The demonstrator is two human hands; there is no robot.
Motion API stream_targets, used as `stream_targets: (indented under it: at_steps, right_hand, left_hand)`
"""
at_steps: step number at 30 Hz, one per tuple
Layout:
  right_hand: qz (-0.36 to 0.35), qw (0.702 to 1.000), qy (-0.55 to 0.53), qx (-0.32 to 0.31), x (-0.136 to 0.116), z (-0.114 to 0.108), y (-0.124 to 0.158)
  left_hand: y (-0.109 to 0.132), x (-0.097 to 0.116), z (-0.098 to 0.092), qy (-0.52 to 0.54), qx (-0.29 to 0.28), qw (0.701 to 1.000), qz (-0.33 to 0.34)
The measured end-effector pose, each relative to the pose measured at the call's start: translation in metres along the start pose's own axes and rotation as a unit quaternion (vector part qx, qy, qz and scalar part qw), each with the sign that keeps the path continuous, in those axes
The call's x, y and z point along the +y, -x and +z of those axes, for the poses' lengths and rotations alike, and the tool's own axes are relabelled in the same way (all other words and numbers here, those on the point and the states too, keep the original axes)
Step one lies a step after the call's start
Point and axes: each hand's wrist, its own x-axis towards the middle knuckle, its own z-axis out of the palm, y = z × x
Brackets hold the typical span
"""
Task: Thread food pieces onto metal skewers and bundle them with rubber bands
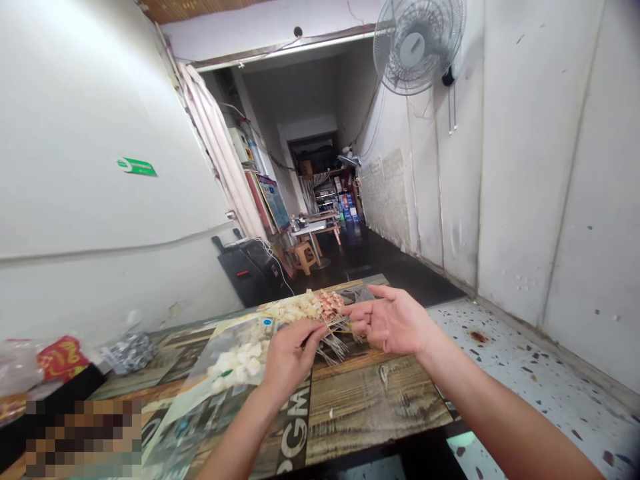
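My left hand (295, 350) is closed in a pinch over the wood-patterned table; whatever its fingertips hold is too thin to make out. Just right of it, my right hand (390, 321) is turned palm up, thumb and forefinger stretched out, the other fingers loosely bent, nothing seen in it. Thin metal-looking skewers (334, 347) fan out between the hands. Their far ends carry pinkish pieces of food (330, 303), beside a row of pale pieces (295, 308). Loose white chunks (240, 365) lie on a clear plastic bag (210, 347) left of my left hand.
The table (375, 407) has printed letters near its front edge. At the left are a grey bundle (127, 352), a red packet (63, 358) and a dark tray edge (55, 407). Behind stand a black case (250, 270) and a stool (304, 258); a fan (419, 47) hangs on the right wall.
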Motion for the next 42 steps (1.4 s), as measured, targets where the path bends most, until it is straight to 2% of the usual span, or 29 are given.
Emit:
stream_targets:
  at_steps: [2, 3, 4, 5, 6, 7, 8, 9, 10, 11, 13, 15, 16, 18, 21, 24, 26, 28, 30, 32, 35, 37, 38, 39, 40, 42]
  right_hand:
    - [-0.041, 0.983, 0.180, 0.022, 0.011, 0.011, 0.001]
    - [-0.074, 0.953, 0.292, 0.032, 0.021, 0.016, 0.001]
    - [-0.114, 0.905, 0.407, 0.042, 0.032, 0.019, 0.000]
    - [-0.156, 0.843, 0.512, 0.053, 0.045, 0.021, 0.000]
    - [-0.202, 0.778, 0.591, 0.068, 0.058, 0.020, -0.001]
    - [-0.244, 0.727, 0.637, 0.079, 0.069, 0.018, -0.003]
    - [-0.281, 0.699, 0.652, 0.086, 0.077, 0.013, -0.006]
    - [-0.309, 0.697, 0.641, 0.093, 0.083, 0.006, -0.010]
    - [-0.324, 0.716, 0.611, 0.096, 0.085, 0.000, -0.015]
    - [-0.325, 0.751, 0.566, 0.095, 0.085, -0.007, -0.020]
    - [-0.298, 0.841, 0.443, 0.088, 0.077, -0.018, -0.029]
    - [-0.242, 0.922, 0.294, 0.067, 0.064, -0.024, -0.035]
    - [-0.209, 0.952, 0.219, 0.053, 0.057, -0.027, -0.036]
    - [-0.146, 0.984, 0.098, 0.021, 0.045, -0.031, -0.036]
    - [-0.079, 0.997, 0.013, -0.023, 0.035, -0.038, -0.034]
    - [-0.035, 0.997, -0.054, -0.035, 0.031, -0.043, -0.032]
    - [-0.017, 0.994, -0.104, -0.033, 0.026, -0.043, -0.030]
    - [-0.007, 0.991, -0.131, -0.030, 0.018, -0.040, -0.027]
    - [0.003, 0.992, -0.118, -0.035, 0.006, -0.034, -0.022]
    - [0.014, 0.997, -0.063, -0.048, -0.005, -0.024, -0.017]
    - [-0.006, 0.993, 0.100, -0.054, -0.007, 0.000, -0.008]
    - [-0.065, 0.960, 0.267, -0.056, 0.002, 0.018, -0.002]
    - [-0.104, 0.920, 0.374, -0.060, 0.009, 0.026, -0.001]
    - [-0.148, 0.858, 0.488, -0.059, 0.016, 0.032, 0.001]
    - [-0.191, 0.776, 0.600, -0.041, 0.022, 0.036, 0.001]
    - [-0.261, 0.581, 0.769, 0.050, 0.029, 0.036, -0.001]
  left_hand:
    - [-0.001, -0.001, 0.001, -0.056, -0.029, 0.998, 0.019]
    - [-0.002, -0.001, 0.002, -0.065, -0.038, 0.997, 0.019]
    - [-0.003, -0.001, 0.003, -0.057, -0.041, 0.997, 0.013]
    - [-0.004, -0.002, 0.003, -0.032, -0.040, 0.999, 0.003]
    - [-0.005, -0.003, 0.003, 0.005, -0.037, 0.999, -0.010]
    - [-0.006, -0.004, 0.002, 0.048, -0.031, 0.998, -0.024]
    - [-0.006, -0.005, 0.002, 0.093, -0.025, 0.995, -0.042]
    - [-0.005, -0.006, 0.002, 0.135, -0.022, 0.989, -0.062]
    - [-0.004, -0.007, 0.002, 0.175, -0.021, 0.981, -0.083]
    - [-0.002, -0.008, 0.003, 0.211, -0.023, 0.972, -0.104]
    - [0.001, -0.009, 0.005, 0.277, -0.022, 0.950, -0.146]
    - [0.003, -0.007, 0.007, 0.330, -0.016, 0.927, -0.179]
    - [0.003, -0.006, 0.008, 0.349, -0.014, 0.918, -0.188]
    - [0.003, -0.004, 0.008, 0.374, -0.020, 0.907, -0.194]
    - [0.003, -0.003, 0.009, 0.381, -0.027, 0.902, -0.201]
    - [0.003, -0.003, 0.009, 0.354, 0.003, 0.910, -0.215]
    - [0.003, -0.005, 0.008, 0.296, 0.027, 0.935, -0.192]
    - [0.005, -0.009, 0.005, 0.205, 0.036, 0.969, -0.132]
    - [0.007, -0.012, 0.002, 0.109, 0.037, 0.992, -0.057]
    - [0.009, -0.015, -0.002, 0.039, 0.033, 0.999, 0.005]
    - [0.010, -0.015, -0.004, -0.035, 0.013, 0.997, 0.062]
    - [0.009, -0.013, -0.005, -0.077, -0.010, 0.994, 0.073]
    - [0.007, -0.012, -0.005, -0.090, -0.019, 0.993, 0.073]
    - [0.005, -0.011, -0.006, -0.096, -0.026, 0.993, 0.069]
    - [0.003, -0.010, -0.006, -0.095, -0.031, 0.993, 0.064]
    - [0.001, -0.009, -0.007, -0.076, -0.045, 0.995, 0.053]
